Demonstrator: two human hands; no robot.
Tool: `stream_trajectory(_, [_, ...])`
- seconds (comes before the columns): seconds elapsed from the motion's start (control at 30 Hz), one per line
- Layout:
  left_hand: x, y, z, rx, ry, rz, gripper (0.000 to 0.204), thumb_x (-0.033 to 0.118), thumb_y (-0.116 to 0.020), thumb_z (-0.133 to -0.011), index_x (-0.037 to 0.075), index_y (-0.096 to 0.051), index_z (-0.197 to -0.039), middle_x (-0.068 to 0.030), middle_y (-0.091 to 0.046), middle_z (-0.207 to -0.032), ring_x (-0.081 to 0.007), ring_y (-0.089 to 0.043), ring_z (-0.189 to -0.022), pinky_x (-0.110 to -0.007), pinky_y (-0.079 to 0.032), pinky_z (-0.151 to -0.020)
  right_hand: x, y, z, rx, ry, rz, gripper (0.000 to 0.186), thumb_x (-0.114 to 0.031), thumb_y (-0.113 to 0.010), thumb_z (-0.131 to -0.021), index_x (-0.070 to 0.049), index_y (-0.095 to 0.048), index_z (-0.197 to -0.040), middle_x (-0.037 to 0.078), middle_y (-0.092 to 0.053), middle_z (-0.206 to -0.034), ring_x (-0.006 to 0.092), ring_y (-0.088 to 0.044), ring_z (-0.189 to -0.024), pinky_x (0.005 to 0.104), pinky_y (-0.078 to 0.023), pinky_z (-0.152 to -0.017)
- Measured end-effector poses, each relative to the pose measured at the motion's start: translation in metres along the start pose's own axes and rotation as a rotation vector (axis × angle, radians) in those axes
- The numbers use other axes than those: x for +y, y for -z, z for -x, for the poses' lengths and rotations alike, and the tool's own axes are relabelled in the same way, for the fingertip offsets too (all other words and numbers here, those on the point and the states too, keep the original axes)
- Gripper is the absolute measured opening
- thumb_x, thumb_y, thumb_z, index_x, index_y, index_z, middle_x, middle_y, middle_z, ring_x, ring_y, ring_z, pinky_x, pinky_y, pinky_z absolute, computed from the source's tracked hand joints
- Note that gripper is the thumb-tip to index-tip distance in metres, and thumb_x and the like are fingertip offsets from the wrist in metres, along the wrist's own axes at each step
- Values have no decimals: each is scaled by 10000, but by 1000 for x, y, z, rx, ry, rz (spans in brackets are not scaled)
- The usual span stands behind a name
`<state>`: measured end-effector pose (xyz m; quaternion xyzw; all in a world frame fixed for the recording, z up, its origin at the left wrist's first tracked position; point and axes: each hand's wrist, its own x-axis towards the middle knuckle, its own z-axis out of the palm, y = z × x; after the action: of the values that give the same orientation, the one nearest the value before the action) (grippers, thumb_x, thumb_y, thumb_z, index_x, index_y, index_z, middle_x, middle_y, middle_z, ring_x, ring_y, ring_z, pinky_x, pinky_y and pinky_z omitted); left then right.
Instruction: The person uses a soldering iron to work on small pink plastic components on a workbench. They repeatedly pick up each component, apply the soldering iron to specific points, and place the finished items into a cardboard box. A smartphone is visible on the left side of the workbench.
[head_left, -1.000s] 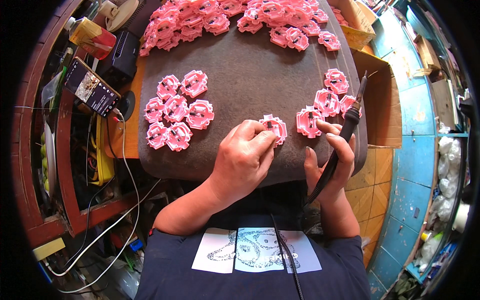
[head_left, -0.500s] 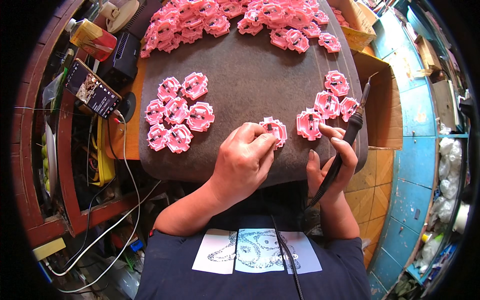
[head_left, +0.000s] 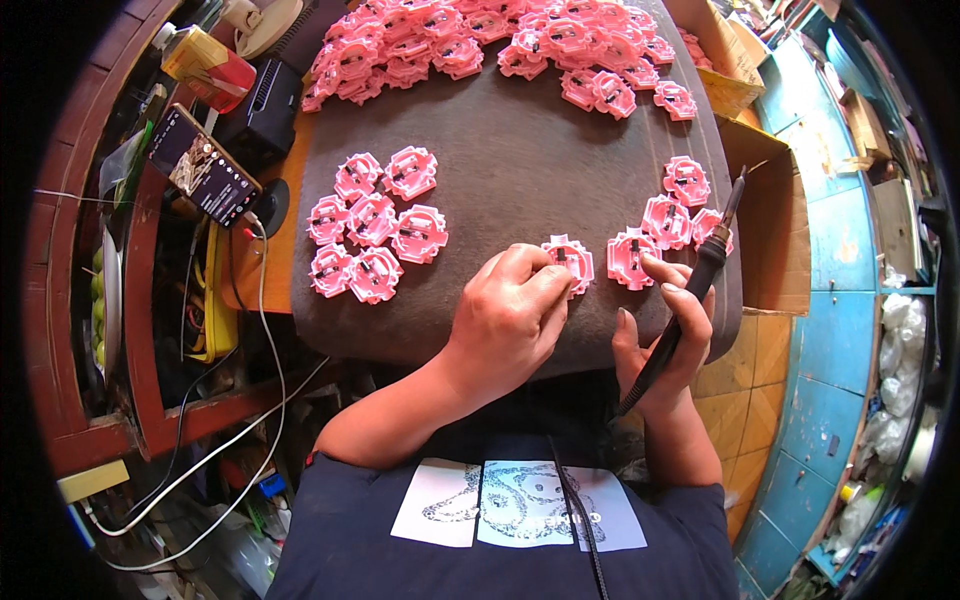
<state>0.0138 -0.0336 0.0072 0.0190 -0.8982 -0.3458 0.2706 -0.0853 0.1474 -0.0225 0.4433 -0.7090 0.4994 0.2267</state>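
Pink part [head_left: 573,262] partly behind left hand [head_left: 508,308], fingers' grip unclear | right hand [head_left: 682,368] clamped round soldering iron [head_left: 708,262] | pink pile [head_left: 592,42] cropped above

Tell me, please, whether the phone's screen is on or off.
On: the phone at the left shows a lit picture and small pale marks on its dark screen.

pink parts [head_left: 372,220]: 7 left, 4 right, 1 between; pile [head_left: 400,45] uncountable | soldering iron [head_left: 711,252]: 1 | phone [head_left: 204,166]: 1 | bottle [head_left: 209,68]: 1
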Motion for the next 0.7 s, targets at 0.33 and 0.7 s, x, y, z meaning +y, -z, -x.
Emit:
stream_trajectory(0.33, [-18,71,14,140,62,-503,234,27,-822,-837,38,-727,-1051,-125,-669,-1113,-311,-674,-940,-422,-551,-824,-22,-17,-27,-235,25,121,530,-169,-824,-860,-59,-575,-1315,219,-709,-1307,411,-631,-1199,526,-412,-1074])
stream_trajectory(0.7, [-22,52,14,-24,9,-514,273,-25,-784,-796,29,-690,-1046,-137,-665,-1077,-357,-663,-957,-461,-523,-841,-15,-24,-44,-360,11,159,397,-81,-737,-854,-83,-643,-1240,146,-723,-1235,343,-647,-1199,477,-408,-1042])
